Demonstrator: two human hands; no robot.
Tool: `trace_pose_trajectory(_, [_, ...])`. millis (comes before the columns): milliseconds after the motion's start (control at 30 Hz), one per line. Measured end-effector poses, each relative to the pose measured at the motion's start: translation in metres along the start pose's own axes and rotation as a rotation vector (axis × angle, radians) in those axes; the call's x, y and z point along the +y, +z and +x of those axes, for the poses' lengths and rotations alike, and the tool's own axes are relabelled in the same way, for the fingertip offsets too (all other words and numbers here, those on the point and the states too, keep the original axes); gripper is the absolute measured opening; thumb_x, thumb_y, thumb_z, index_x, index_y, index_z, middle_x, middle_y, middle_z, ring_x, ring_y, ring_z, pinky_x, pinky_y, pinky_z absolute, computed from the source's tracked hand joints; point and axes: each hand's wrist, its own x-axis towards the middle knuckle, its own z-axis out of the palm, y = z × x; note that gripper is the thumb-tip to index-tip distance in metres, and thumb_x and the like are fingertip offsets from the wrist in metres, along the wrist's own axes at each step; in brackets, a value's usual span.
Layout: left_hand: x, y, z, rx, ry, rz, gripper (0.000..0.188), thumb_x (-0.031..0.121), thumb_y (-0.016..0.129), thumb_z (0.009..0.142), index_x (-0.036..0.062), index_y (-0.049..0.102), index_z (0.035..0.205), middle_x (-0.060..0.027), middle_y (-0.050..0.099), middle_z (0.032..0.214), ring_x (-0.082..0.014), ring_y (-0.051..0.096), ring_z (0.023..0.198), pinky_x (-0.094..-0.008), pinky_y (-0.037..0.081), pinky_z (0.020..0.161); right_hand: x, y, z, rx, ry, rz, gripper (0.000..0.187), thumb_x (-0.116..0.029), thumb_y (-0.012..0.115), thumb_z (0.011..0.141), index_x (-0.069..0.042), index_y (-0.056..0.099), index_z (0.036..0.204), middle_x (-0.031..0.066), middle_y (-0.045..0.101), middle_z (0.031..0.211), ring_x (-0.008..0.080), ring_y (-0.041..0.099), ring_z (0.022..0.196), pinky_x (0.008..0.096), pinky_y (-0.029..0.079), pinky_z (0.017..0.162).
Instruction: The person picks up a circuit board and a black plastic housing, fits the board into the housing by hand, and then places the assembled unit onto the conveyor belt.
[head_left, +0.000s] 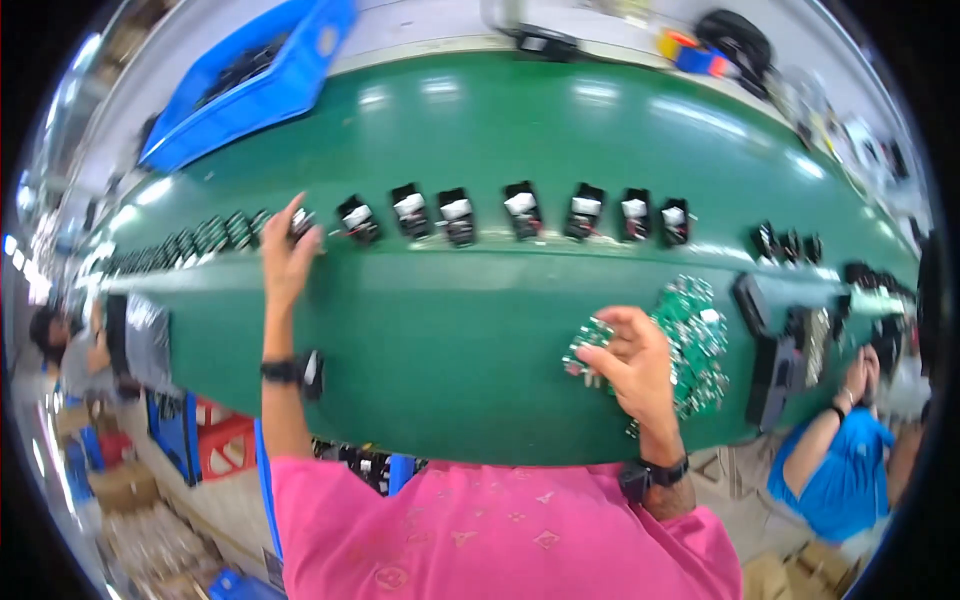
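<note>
My left hand (287, 258) reaches to the far-left part of the bench. Its thumb and index finger close around a small black casing (301, 222) at the end of a row. To the right in that row stand several black casings (456, 216), with white patches and bits of red inside. My right hand (636, 362) pinches a small green circuit board (585, 346) above the mat. Right beside this hand lies a loose pile of green circuit boards (702, 345), partly hidden by the hand.
Left of my left hand runs a line of small pieces with green faces (208, 235). A blue bin (240, 105) of dark parts stands at the far left. Black cases (768, 375) lie toward the right edge, near a person in blue (835, 465). Another person (75, 345) sits at left.
</note>
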Motion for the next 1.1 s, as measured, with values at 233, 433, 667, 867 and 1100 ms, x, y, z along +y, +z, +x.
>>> trace_pose_trajectory(233, [0.111,0.045,-0.11,-0.011,-0.413,-1.017,0.044,0.013,0.074,0.07,0.007,0.067,0.113,-0.0112,0.043,0.14,-0.0172,0.058,0.098,-0.0261,0.053,0.068,0.0,0.006,0.004,-0.074,0.035,0.236,0.042,0.006,0.069,0.085,0.005,0.055,0.124,0.0069,0.063,0.087,0.0124,0.065,0.066,0.0234,0.053,0.055])
trace_pose_trajectory(433, [0.191,0.091,-0.134,-0.273,-0.451,-1.324,0.029,0.006,0.068,0.079,0.0012,0.07,0.107,-0.0154,0.036,0.143,-0.0123,0.059,0.083,-0.0225,0.047,0.067,0.012,0.005,0.0,-0.151,0.134,0.381,0.018,0.001,0.063,0.091,0.004,0.057,0.107,0.0122,0.069,0.087,0.0176,0.069,0.065,0.0273,0.058,0.057])
trace_pose_trajectory(667, [0.212,0.118,-0.138,-0.364,-0.5,-1.282,0.017,0.004,0.063,0.087,-0.0002,0.071,0.101,-0.0142,0.037,0.143,-0.0116,0.059,0.086,-0.0232,0.049,0.067,0.011,0.011,-0.008,-0.308,0.118,0.355,0.016,-0.003,0.061,0.095,0.003,0.053,0.107,0.0145,0.069,0.085,0.0212,0.072,0.071,0.0284,0.059,0.06])
trace_pose_trajectory(867, [0.233,0.122,-0.133,-0.348,-0.349,-1.091,0.021,0.008,0.067,0.087,0.0046,0.077,0.106,-0.0172,0.034,0.147,-0.0209,0.05,0.121,-0.0318,0.047,0.093,0.011,0.008,-0.004,-0.271,0.027,0.364,0.017,-0.01,0.058,0.1,0.0,0.047,0.11,0.0128,0.069,0.079,0.0161,0.069,0.065,0.025,0.056,0.058])
trace_pose_trajectory(1100, [0.239,0.12,-0.128,-0.229,-0.033,-0.651,0.024,0.007,0.073,0.081,0.0119,0.078,0.105,-0.0175,0.034,0.148,-0.0285,0.054,0.119,-0.0395,0.047,0.097,0.009,0.009,0.002,-0.212,0.054,0.326,0.017,-0.013,0.057,0.101,-0.002,0.047,0.11,0.0105,0.067,0.072,0.0118,0.062,0.058,0.0216,0.048,0.052])
